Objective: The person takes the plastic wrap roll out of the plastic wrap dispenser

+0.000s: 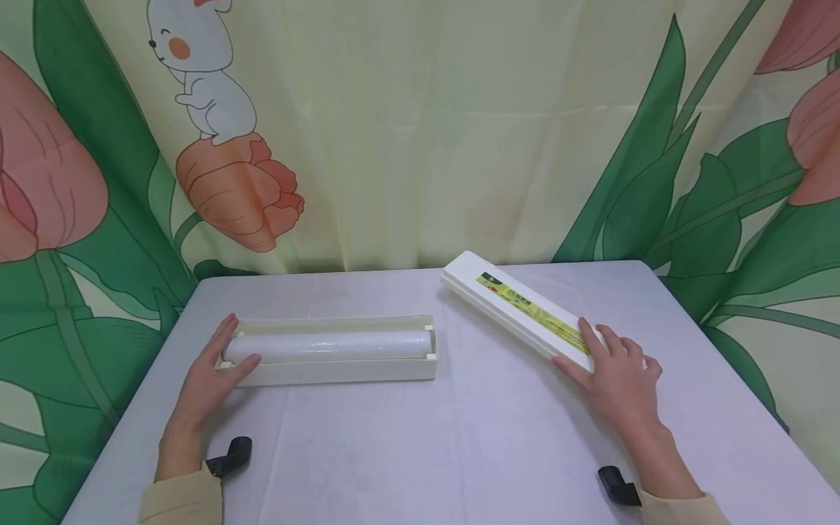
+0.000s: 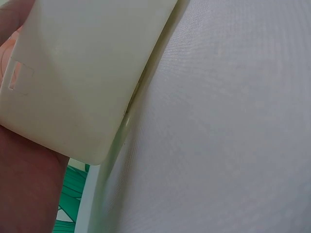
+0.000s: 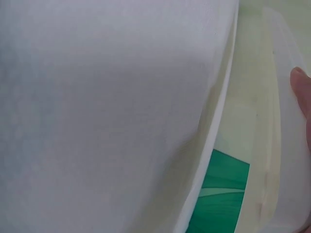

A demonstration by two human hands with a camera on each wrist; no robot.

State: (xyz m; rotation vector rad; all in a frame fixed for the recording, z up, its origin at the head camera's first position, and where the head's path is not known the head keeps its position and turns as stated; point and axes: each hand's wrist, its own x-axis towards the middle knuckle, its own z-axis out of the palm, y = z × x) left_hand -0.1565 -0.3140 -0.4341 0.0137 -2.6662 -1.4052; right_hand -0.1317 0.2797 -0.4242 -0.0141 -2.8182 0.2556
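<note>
A long white box, with no cover on it, lies on the left half of the table. Inside it is a white roll of what looks like cling film, shiny on top. My left hand grips the box's left end, thumb at the near side and fingers behind. The box's pale outer face fills much of the left wrist view. On the right, my right hand holds the near end of a white lid with a yellow-green label. The lid slants away to the upper left, a shadow beneath it.
A white cloth covers the table. Behind its far edge hangs a curtain printed with tulips, leaves and a rabbit. A black wrist device shows at the left cuff, another black device at the right.
</note>
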